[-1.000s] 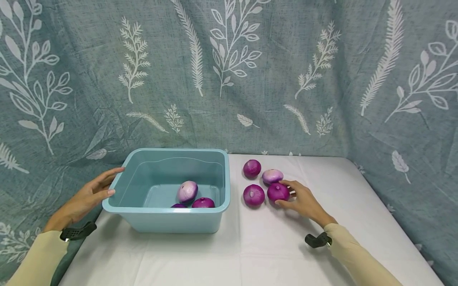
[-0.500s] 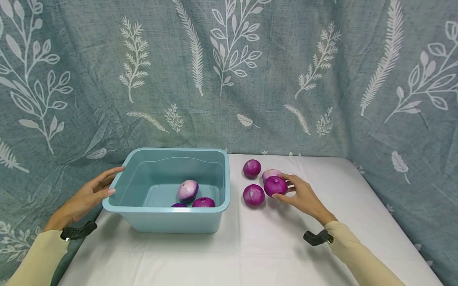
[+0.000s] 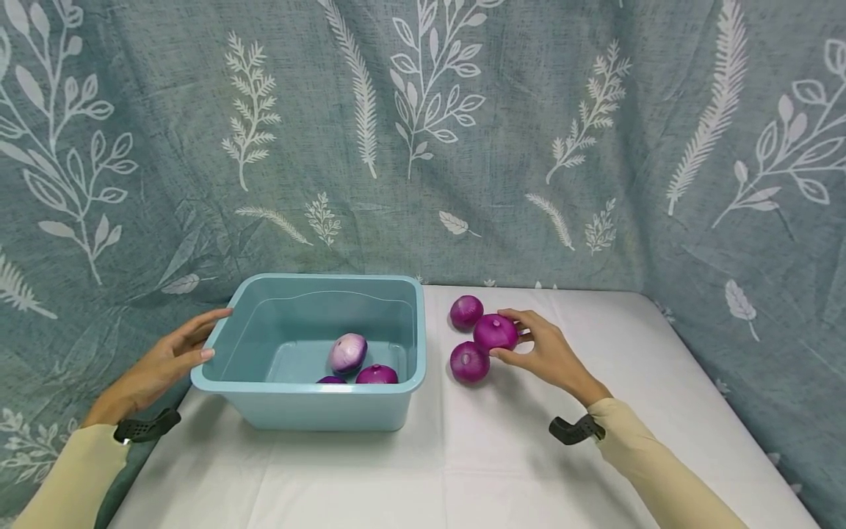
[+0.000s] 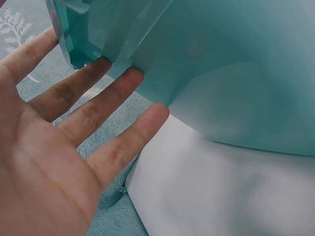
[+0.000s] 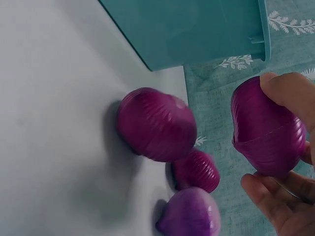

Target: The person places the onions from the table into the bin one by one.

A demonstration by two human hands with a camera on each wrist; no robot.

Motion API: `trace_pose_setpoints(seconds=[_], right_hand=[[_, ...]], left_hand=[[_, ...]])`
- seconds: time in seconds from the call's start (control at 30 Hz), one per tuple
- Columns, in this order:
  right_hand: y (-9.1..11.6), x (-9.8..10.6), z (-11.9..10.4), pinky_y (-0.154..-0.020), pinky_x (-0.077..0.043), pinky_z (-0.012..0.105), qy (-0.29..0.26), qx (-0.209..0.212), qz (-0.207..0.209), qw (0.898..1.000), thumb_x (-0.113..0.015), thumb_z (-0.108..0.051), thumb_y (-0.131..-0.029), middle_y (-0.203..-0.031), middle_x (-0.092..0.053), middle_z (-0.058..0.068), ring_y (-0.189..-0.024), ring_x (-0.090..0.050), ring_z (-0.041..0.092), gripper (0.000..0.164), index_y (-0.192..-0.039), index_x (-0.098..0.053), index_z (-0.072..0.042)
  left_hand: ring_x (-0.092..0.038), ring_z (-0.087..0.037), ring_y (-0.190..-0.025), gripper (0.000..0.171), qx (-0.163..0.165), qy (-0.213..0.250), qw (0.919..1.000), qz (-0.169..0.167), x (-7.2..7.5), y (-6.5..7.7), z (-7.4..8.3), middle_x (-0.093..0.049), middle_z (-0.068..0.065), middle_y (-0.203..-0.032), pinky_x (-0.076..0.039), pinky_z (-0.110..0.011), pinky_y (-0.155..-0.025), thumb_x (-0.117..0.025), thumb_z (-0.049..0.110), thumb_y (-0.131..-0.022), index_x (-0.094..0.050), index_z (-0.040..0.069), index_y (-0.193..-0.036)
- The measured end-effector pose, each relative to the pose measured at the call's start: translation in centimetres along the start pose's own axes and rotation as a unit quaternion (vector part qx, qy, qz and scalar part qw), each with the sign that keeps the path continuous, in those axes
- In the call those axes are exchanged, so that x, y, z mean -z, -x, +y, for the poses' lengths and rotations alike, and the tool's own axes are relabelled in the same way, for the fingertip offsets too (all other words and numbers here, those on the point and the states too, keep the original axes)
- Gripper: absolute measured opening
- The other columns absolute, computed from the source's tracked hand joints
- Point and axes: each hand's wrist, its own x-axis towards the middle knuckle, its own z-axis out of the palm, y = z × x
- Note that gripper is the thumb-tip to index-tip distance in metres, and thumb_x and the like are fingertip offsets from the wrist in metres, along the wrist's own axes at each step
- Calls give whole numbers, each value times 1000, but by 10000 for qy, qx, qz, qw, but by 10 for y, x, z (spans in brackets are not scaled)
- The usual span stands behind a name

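Note:
My right hand [image 3: 551, 356] pinches a red onion [image 3: 494, 333] between thumb and fingers. In the right wrist view that onion [image 5: 266, 128] hangs clear of the table. Two other red onions, a rear one [image 3: 466, 313] and a front one [image 3: 470, 363], lie just left of it. A paler onion [image 5: 191, 214] shows in the right wrist view but is hidden behind the held one in the head view. My left hand [image 3: 158, 364] rests its extended fingers against the left side of a blue plastic tub [image 3: 317, 408]. Inside sit a pale onion [image 3: 347, 353] and two darker ones, partly hidden by the front wall.
A white cloth [image 3: 370, 477] covers the table. Patterned blue-green fabric [image 3: 489, 147] hangs behind and along the sides. The tub's right wall stands close to the loose onions, with a narrow strip of cloth between.
My right hand has lifted the red onion from the table and carried it up and to the left, now covering the paler onion. The left hand and tub have stayed put.

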Motion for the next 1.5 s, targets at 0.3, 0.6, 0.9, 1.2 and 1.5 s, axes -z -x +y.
trace_pose_setpoints(seconds=[0.3, 0.6, 0.9, 1.2, 1.5], right_hand=[[-18, -3, -22, -84, -61, 44, -152, 82, -41, 9998, -88, -41, -83, -125, -65, 3, -100, -69, 23, 70, -142, -59, -15], [-36, -9, -47, -87, -61, 45, -498, 226, 22, 9985, -88, -39, -84, -129, -65, 1, -99, -72, 23, 67, -141, -61, -18], [-49, -20, -74, -78, -61, 36, -695, 346, 21, 9970, -88, -42, -82, -123, -65, -3, -96, -71, 17, 67, -141, -62, -22], [-61, -31, -98, -84, -61, 32, -976, 471, -60, 9941, -89, -43, -82, -127, -64, -5, -101, -71, 18, 68, -141, -61, -26], [-66, -47, -109, -84, -60, 35, -962, 644, -260, 9929, -89, -44, -81, -132, -63, -7, -99, -71, 11, 72, -143, -60, -21]], left_hand=[[-17, -8, -150, 65, -33, -16, 10000, 28, -1, 0, 1, -9, 0, -172, -14, -79, -109, -45, 5, -109, -20, 24, -167], [-9, -22, -156, 66, -45, -32, 10000, 52, 0, -1, 4, -8, -2, -172, -10, -81, -109, -47, 5, -109, -22, 24, -166], [-1, -35, -157, 65, 45, -106, 9999, 51, 0, -1, -1, -8, 0, -172, -10, -81, -109, -47, 8, -109, -22, 26, -166], [-10, -19, -156, 64, -129, -203, 9997, 68, 2, -1, 2, -11, 0, -172, -32, -35, -115, -47, 5, -109, -23, 22, -166], [-1, -35, -157, 64, 47, -165, 9998, 88, 2, 1, 3, -6, -1, -173, -15, -76, -111, -47, 7, -109, -22, 24, -166]])
